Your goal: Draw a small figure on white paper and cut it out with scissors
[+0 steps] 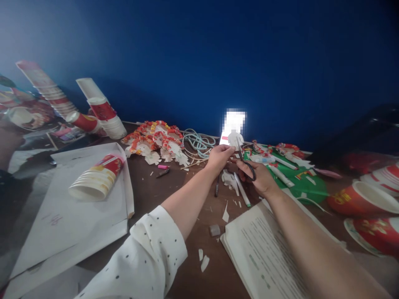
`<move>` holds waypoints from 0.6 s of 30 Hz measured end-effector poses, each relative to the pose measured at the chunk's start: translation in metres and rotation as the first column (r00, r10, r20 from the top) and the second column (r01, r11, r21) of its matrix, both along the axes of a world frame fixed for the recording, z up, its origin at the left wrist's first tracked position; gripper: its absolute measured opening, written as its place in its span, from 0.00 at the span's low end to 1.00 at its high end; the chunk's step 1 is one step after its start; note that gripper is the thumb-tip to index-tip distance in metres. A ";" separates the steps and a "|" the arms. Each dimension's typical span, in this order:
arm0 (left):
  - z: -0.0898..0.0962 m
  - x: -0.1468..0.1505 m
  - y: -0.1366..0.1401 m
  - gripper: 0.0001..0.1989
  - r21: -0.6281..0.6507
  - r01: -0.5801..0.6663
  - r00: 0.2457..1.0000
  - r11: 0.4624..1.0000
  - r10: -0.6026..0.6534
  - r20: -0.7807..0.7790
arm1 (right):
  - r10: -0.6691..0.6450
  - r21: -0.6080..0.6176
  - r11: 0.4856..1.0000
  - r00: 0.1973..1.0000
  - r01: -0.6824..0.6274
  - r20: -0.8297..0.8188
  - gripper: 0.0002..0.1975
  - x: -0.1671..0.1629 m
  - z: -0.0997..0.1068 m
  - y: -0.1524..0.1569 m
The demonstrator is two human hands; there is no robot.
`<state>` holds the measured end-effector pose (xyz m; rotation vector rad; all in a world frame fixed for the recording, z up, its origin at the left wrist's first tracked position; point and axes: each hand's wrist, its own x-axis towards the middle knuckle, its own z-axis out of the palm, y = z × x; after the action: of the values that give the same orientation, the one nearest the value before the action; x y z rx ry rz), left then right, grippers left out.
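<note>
In the middle of the head view, my left hand is closed on a small white paper cutout with a rounded, uneven edge. My right hand grips dark-handled scissors; their blades point up beside the paper. Whether the blades touch it I cannot tell. Below the hands lie crumpled white paper scraps, a white marker with a green end and a dark pen. Behind the paper a bright, blurred-out phone-like screen leans near the wall.
Stacked paper cups stand at the back left; more cups lie on a white box. Red-and-white paper pieces and blue cord lie along the wall. A green sheet, red cups and a printed booklet are rightward.
</note>
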<state>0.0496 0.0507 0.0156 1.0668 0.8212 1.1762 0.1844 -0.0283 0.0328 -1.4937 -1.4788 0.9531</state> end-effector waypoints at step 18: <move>0.005 0.000 -0.003 0.07 -0.033 -0.049 0.998 0.998 0.047 -0.045 | 0.017 0.078 0.997 0.995 -0.025 0.102 0.23 -0.001 -0.001 0.000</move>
<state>0.0491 0.0474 0.0202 1.0532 0.9030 1.1779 0.1837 -0.0281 0.0323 -1.4907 -1.5890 0.8321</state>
